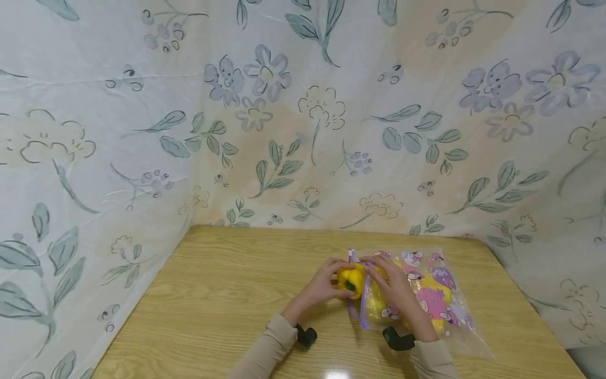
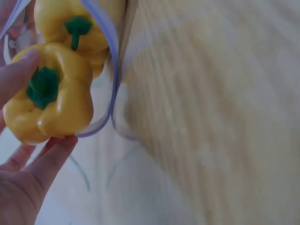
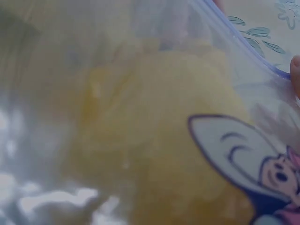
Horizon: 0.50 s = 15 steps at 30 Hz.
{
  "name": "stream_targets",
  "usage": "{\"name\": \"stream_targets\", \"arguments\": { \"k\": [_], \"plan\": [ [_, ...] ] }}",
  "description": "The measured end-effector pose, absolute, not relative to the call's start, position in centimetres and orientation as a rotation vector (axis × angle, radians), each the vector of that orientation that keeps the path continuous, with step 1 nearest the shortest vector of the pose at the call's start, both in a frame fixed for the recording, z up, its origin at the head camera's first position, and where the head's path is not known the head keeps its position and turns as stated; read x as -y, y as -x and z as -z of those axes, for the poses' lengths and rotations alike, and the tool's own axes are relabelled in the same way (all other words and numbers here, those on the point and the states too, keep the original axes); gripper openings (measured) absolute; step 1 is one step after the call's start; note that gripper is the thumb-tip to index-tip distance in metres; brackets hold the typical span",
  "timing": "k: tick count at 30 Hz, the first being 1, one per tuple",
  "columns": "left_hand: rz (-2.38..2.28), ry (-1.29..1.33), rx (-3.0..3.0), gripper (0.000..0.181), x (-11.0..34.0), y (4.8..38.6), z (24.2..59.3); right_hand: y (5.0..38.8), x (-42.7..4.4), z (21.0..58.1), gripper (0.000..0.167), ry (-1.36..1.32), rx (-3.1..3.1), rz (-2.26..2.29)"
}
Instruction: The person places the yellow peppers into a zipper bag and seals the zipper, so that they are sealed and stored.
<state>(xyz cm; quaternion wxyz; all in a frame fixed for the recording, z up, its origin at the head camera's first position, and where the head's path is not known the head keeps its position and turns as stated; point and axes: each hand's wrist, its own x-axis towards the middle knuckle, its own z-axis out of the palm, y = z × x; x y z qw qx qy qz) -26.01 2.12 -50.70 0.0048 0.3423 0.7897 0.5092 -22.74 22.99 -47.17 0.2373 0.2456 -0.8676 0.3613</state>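
Observation:
A yellow bell pepper (image 1: pixel 347 278) with a green stem is gripped by my left hand (image 1: pixel 323 281), thumb on one side and fingers on the other. It is at the mouth of a clear zip bag (image 1: pixel 432 302) printed with pink and purple cartoons. My right hand (image 1: pixel 396 284) holds the bag by its purple-edged opening (image 1: pixel 364 310). Inside the bag, just past the held pepper, the left wrist view shows another yellow pepper (image 2: pixel 61 16). More yellow shapes show through the plastic; the right wrist view blurs them.
The bag lies on a wood-grain table (image 1: pixel 227 284), towards its right side. A floral cloth (image 1: pixel 322 131) hangs behind the table and along both sides. Black wrist devices (image 1: pixel 306 336) are on both forearms, close to the tabletop.

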Motion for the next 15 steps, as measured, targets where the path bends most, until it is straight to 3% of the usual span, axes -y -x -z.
{"name": "stream_targets", "arguments": {
  "k": [15],
  "plan": [
    [-1.559,-0.953,-2.627,0.064,-3.4,25.3,51.0,23.1,-22.6,47.4,0.021,-0.636,2.379,-0.956]
  ]
}}
